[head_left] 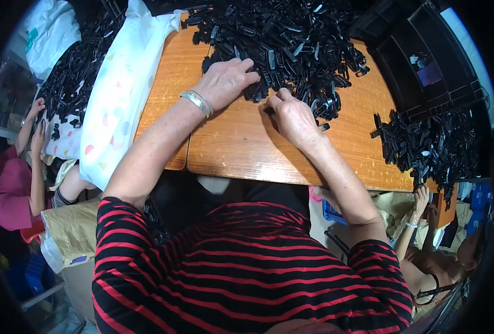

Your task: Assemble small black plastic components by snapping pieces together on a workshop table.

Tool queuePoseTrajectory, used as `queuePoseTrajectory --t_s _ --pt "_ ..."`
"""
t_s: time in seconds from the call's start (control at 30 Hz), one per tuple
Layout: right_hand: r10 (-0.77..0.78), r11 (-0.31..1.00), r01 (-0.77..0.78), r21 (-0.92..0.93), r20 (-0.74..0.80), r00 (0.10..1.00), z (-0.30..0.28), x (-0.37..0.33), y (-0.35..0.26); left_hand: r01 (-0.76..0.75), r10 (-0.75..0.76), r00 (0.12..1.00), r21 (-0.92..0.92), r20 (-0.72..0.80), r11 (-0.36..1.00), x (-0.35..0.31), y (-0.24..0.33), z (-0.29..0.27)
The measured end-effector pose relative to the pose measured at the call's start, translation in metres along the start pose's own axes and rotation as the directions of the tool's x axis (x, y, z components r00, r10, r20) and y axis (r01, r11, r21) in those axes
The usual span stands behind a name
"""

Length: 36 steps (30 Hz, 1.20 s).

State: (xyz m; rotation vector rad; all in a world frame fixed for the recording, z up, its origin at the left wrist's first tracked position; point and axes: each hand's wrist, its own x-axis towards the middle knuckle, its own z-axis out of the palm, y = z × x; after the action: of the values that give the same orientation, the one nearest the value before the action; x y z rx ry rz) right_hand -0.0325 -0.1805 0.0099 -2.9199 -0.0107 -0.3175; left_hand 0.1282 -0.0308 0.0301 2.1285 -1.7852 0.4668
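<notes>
Orange-brown wood makes the table (241, 147), bare on its near side; from the view's middle, a broad heap (291, 42) of black pieces (271, 59) lies on it at 12 to 1 o'clock, a smaller pile (430, 142) at 3 o'clock; much seems left, the heap being a jumble; how much is done cannot be told; the left hand (225, 83), at 12 o'clock, curls its fingers at the heap's edge; the right hand (294, 114), at 1 o'clock, draws thumb and fingers together; whether either of the 2 pinches anything is hidden; the pieces look small, narrow and glossy, some glinting grey.
</notes>
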Motion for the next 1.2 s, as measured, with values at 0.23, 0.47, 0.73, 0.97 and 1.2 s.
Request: queuePoseTrajectory --t_s 0.23,0.47,0.73,0.97,1.2 --pt "-0.075 0.984 0.074 0.163 0.000 0.997 -0.008 -0.020 -0.008 0.001 -0.004 0.999 -0.060 -0.037 0.998 -0.011 0.004 0.005" --pt "0.310 0.550 -0.087 0.831 -0.106 0.945 -0.009 -0.020 -0.018 0.396 -0.590 0.805 -0.794 0.058 0.462 -0.037 0.031 0.008" --pt "0.522 0.197 -0.056 0.979 -0.057 0.851 -0.005 -0.012 -0.055 0.091 -0.666 0.655 -0.912 0.357 -0.400 -0.059 0.075 0.005" --pt "0.492 0.300 -0.146 0.943 -0.021 0.871 -0.008 -0.019 -0.063 0.083 -0.688 0.647 -0.928 0.328 -0.364 -0.061 0.080 -0.002" --pt "0.394 0.575 -0.022 0.818 -0.253 0.883 -0.006 -0.015 -0.062 0.100 -0.658 0.687 -0.937 0.309 -0.335 -0.061 0.080 -0.003"
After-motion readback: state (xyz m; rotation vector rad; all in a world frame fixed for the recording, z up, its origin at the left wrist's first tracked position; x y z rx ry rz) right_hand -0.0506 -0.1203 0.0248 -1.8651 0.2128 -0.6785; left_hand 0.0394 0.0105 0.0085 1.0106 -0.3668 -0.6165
